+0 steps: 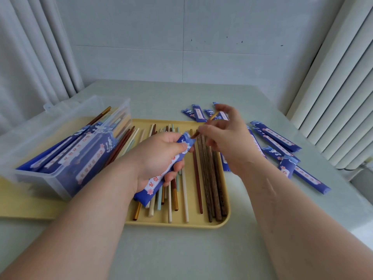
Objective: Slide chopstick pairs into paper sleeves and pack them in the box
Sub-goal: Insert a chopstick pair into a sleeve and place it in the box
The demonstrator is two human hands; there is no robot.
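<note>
Chopsticks (214, 116) sit pinched between the thumb and fingertips of the right hand (228, 138), raised above the far part of the yellow tray (201, 223). Whether that pinch holds one stick or two cannot be told. The gold end points up and away to the right, and the brown end slants down to the left, right at the mouth of the paper sleeve (153, 187).

The left hand (159, 156) has its fingers and thumb curled round this sleeve. It is dark blue, with white wave prints at the mouth, pink blossoms, and a white strip of red characters too blurred to read. Its long axis runs from near left to far right, with the open end toward the right hand.

Loose chopsticks (210, 178) in brown, red, cream, pale blue and gold lie lengthwise in the tray, running roughly toward and away from the person. At the left stands a clear plastic box (50, 178), where filled sleeves (88, 156) lean with stick ends poking out at the far side. The box's right wall is just beside the tray's left portion.

Empty sleeves (278, 138) with the same print are scattered on the pale green table (181, 249), to the right of the tray and past its far rim. Bare table shows between the tray's near rim and the person, and further right past the scattered sleeves.
</note>
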